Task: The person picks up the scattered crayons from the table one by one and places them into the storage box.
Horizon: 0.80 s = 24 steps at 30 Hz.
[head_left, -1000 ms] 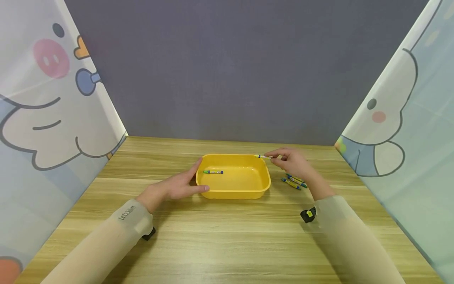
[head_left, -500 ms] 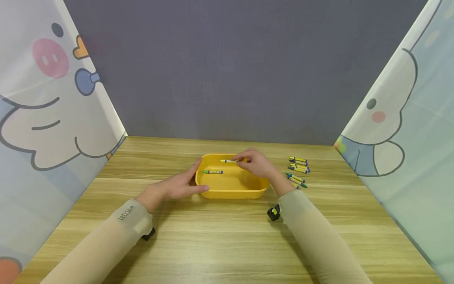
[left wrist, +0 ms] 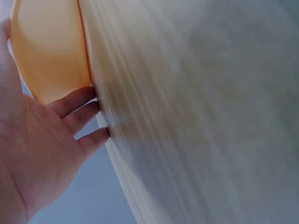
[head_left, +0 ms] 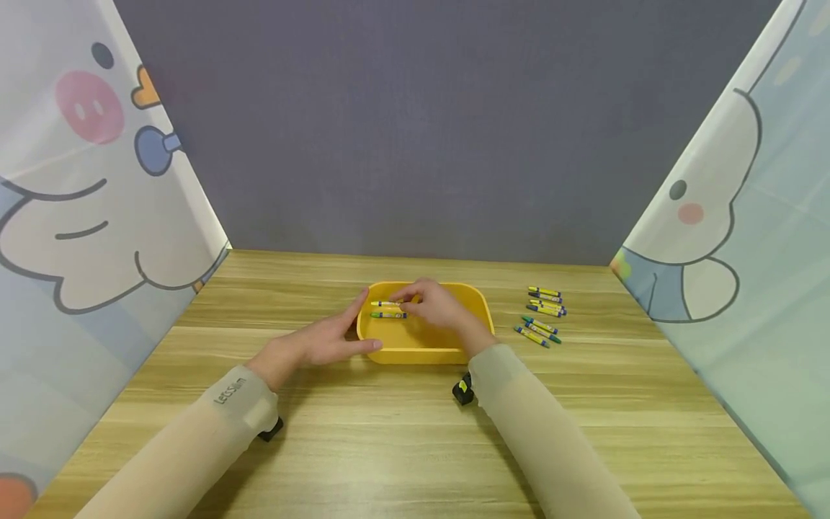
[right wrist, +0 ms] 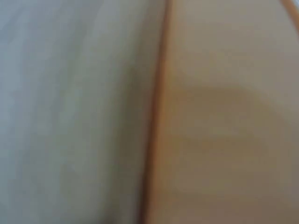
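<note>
On a wood-grained counter (head_left: 363,432), backed by a dark grey panel (head_left: 421,130) and flanked by pale cartoon-printed cloths, the pig (head_left: 91,108) on the left one, sat a yellow tray (head_left: 424,356). The left hand (head_left: 324,341) rested against the tray's left end, its fingers and thumb spread wide. Inside, near that end, lay a green-tipped crayon (head_left: 389,315); just behind it, roughly parallel, the right hand (head_left: 436,306) pinched a white-tipped crayon (head_left: 381,303) between its fingers. More crayons (head_left: 546,311) lay loosely grouped to the right of the tray.

Half a second earlier, the white-tipped crayon had been nearer the tray's middle; it had since travelled left. The forearm no longer covered the lowest crayon of the group. The tray and left hand had stayed put.

The pinched crayon's right end was hidden by the fingers, and whether it touched the tray's floor could not be told. The right wrist view was blurred, showing the tray's edge; the left wrist view cut the tray off.
</note>
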Available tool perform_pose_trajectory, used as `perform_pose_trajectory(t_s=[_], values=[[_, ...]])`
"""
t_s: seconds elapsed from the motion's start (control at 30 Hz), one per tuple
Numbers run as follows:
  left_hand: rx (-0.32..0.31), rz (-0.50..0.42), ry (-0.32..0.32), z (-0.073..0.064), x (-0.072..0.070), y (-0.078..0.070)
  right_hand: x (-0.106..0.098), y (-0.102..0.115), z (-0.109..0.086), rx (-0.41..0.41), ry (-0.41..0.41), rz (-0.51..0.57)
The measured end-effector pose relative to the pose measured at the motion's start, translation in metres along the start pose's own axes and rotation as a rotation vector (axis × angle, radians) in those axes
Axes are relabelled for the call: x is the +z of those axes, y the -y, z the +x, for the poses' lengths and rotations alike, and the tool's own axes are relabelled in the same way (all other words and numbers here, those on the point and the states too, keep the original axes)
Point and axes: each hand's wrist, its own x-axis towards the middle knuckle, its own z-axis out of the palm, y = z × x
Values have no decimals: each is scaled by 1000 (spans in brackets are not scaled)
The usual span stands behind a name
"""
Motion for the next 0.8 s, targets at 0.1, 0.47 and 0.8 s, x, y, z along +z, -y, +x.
perform_pose_trajectory(t_s=[0.1, 0.47, 0.8], values=[[5, -11, 0, -1, 0, 1, 7, -2, 1, 10, 10, -32], [14, -17, -9, -1, -1, 2, 11, -4, 3, 32, 47, -65], [21, -27, -3, 0, -1, 2, 14, -8, 8, 31, 56, -133]])
